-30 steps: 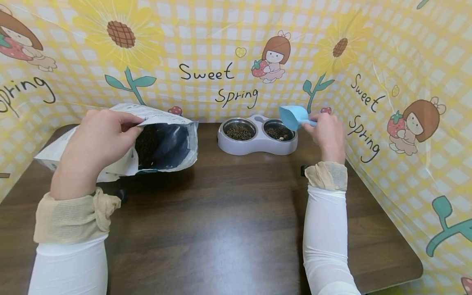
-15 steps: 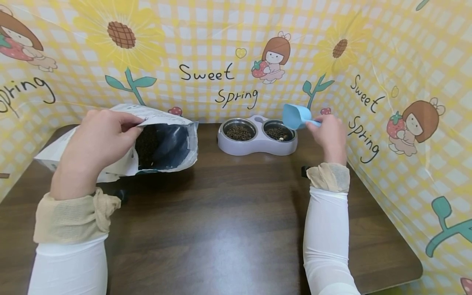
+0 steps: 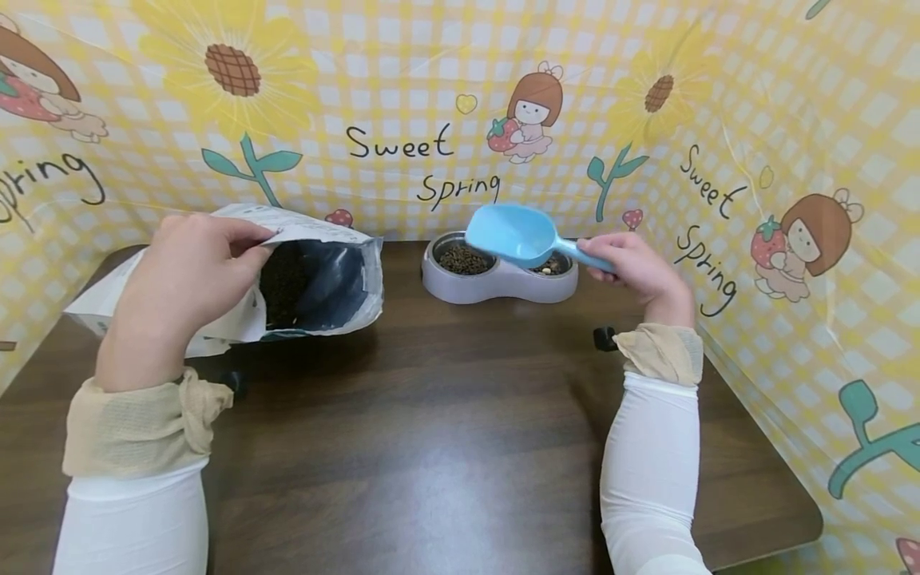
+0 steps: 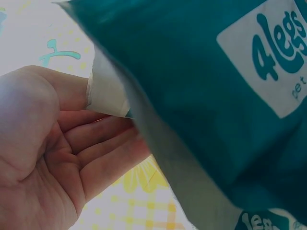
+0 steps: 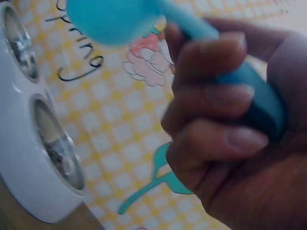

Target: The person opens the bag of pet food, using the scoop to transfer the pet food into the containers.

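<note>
My left hand (image 3: 190, 279) pinches the upper edge of an opened pet food bag (image 3: 338, 321), whose mouth faces right and shows dark kibble (image 3: 283, 283) inside. In the left wrist view the bag's teal front (image 4: 192, 96) fills the right side. The fingers of my right hand (image 3: 636, 267) curl round the handle of a light blue scoop (image 3: 512, 231), held above a double pet bowl (image 3: 496, 289); no kibble shows in the scoop. Brown kibble (image 3: 461, 260) lies in the left steel bowl. The scoop partly hides the right bowl, where kibble and a pale piece show.
A dark brown wooden table (image 3: 431, 447) carries the bag and bowls. Close behind and to the right stands a yellow checked cloth wall (image 3: 402, 88) with printed flowers and figures. Black wrist cameras (image 3: 605, 339) sit at the cuffs.
My right hand has turned and shifted slightly right and down, so the scoop swings left across the bowls with its hollow facing the head camera. My left hand and the bag stay about the same.
</note>
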The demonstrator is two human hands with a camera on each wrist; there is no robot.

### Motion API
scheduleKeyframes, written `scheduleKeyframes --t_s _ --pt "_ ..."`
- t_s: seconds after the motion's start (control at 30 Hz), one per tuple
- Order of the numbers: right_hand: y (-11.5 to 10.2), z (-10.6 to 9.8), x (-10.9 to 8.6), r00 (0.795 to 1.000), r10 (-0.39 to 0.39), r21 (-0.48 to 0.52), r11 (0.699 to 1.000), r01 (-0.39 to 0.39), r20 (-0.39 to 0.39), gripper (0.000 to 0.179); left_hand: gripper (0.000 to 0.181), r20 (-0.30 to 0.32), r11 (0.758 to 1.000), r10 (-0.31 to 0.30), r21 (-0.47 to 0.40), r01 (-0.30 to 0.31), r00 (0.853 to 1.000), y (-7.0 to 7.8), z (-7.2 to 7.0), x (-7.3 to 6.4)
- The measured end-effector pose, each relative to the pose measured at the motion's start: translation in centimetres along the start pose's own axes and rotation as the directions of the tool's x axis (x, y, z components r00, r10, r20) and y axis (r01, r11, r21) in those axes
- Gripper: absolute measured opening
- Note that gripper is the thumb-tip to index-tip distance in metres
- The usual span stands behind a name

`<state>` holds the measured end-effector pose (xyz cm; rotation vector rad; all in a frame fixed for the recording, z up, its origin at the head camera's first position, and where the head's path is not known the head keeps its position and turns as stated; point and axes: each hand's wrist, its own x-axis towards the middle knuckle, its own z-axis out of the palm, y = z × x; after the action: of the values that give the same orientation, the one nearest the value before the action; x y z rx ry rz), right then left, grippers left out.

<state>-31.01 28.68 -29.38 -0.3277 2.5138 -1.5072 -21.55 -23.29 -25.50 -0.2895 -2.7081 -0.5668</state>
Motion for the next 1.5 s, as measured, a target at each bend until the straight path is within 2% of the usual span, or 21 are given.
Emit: scheduleKeyframes --t_s 0.07,0.17,0.23,0.33,0.53,0.67,0.8,0.93,1.03,1.17,1.33,1.5 --pt "0.5 0.6 0.4 0.995 -0.029 0.033 0.999 0.026 0.098 0.040 0.031 0.003 1.000 -0.004 0.002 0.004 1.000 0.0 0.0 0.0" --pt "1.4 1.6 1.5 0.976 -0.036 0.067 0.998 0.022 0.213 0.038 0.031 -0.008 1.000 0.000 0.008 0.001 1.000 0.0 -0.1 0.0" --pt "1.8 2.5 2.3 0.964 -0.017 0.072 0.997 -0.002 0.265 0.037 0.031 -0.014 1.000 0.005 0.010 -0.005 1.000 -0.1 -0.1 0.0" --pt "1.7 3.9 3.2 0.952 0.018 0.060 0.997 -0.038 0.304 0.038 0.031 -0.020 1.000 0.020 0.013 -0.020 1.000 0.0 -0.1 0.0" --pt "-0.3 8.0 4.6 0.951 0.098 0.083 0.988 -0.128 0.293 0.041 0.030 -0.027 0.999 0.026 0.019 -0.026 0.999 0.0 0.0 0.0" --pt "-1.8 11.4 5.3 0.958 0.150 0.121 0.976 -0.183 0.244 0.045 0.030 -0.031 0.999 0.031 0.021 -0.030 0.999 0.0 0.0 0.0" --pt "-3.1 15.5 5.5 0.970 0.146 0.160 0.971 -0.178 0.195 0.044 0.030 -0.034 0.999 0.033 0.021 -0.033 0.999 0.0 0.0 0.1" --pt "-4.0 19.3 5.3 0.969 0.129 0.227 0.958 -0.177 0.209 0.040 0.030 -0.030 0.999 0.029 0.014 -0.028 0.999 0.0 0.0 0.0" --pt "-4.0 21.3 5.3 0.966 0.138 0.275 0.941 -0.197 0.217 0.039 0.030 -0.032 0.999 0.031 0.013 -0.031 0.999 0.0 0.0 0.0" --pt "-3.7 22.7 5.4 0.958 0.156 0.300 0.927 -0.227 0.242 0.039 0.029 -0.039 0.999 0.037 0.019 -0.036 0.999 0.0 0.0 0.0" --pt "-3.5 23.3 5.4 0.920 0.170 0.265 0.925 -0.272 0.352 0.035 0.029 -0.041 0.999 0.035 0.017 -0.035 0.999 0.0 0.0 0.0" --pt "-3.0 23.9 5.7 0.896 0.236 0.251 0.905 -0.344 0.375 0.023 0.029 -0.037 0.999 0.029 0.015 -0.028 0.999 0.0 0.1 0.0"
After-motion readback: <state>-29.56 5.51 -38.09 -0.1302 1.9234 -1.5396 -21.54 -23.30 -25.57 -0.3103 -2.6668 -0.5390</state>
